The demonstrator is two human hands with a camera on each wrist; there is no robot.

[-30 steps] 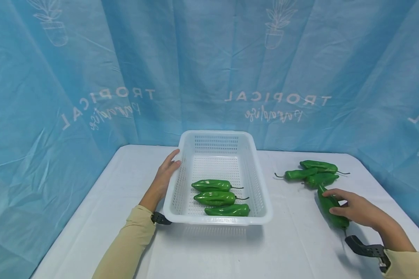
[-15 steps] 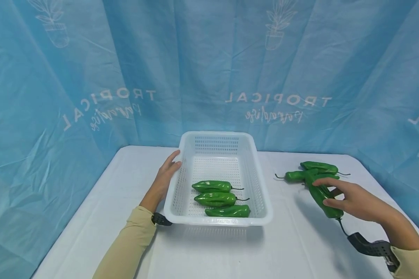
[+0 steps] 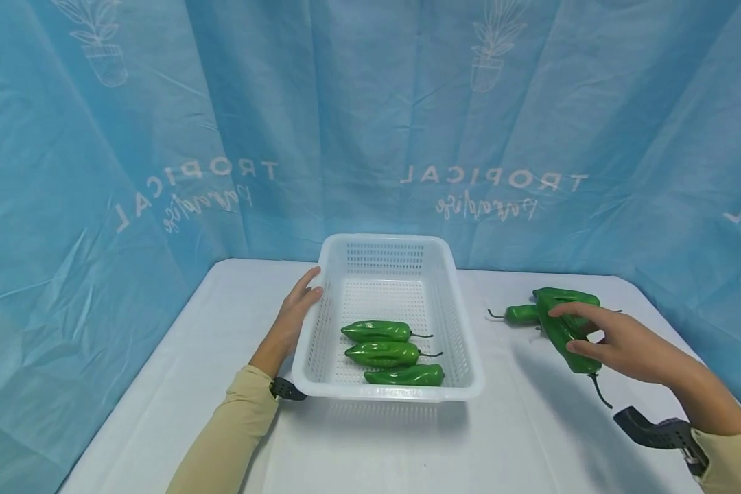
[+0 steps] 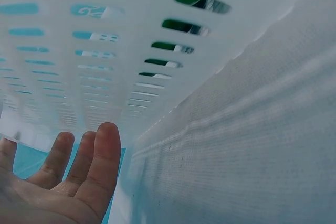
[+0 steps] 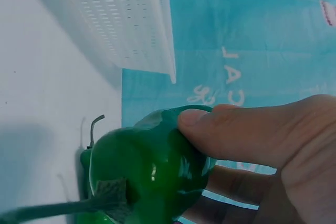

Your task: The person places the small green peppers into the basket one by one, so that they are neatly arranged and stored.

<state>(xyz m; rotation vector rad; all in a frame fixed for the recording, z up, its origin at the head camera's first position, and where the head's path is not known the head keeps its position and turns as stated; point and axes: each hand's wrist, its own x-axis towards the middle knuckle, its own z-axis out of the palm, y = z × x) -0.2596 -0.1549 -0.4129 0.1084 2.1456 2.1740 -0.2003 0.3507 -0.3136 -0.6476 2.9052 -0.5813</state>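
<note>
My left hand (image 3: 292,317) rests against the left side of a white plastic basket (image 3: 467,329). In the left wrist view its fingers (image 4: 105,166) are nearly straight beside the slotted basket wall (image 4: 131,3). Inside the basket lie a green pepper (image 3: 375,331), a second green pepper (image 3: 383,354) and a third green pepper (image 3: 404,375). My right hand (image 3: 630,343) pinches another long green pepper (image 3: 565,337) between thumb and fingers, above the table, its stem towards me. The right wrist view shows the held pepper's stem end (image 5: 147,171) up close.
Behind the held pepper, a green pepper (image 3: 521,315) and another green pepper (image 3: 571,296) lie on the white-covered table (image 3: 370,453), partly hidden. A blue printed curtain (image 3: 370,137) hangs along the back and sides.
My right hand has lifted the pepper off the table and moved it slightly left and towards the back, in front of the pile. My left hand and the basket stay in place.
</note>
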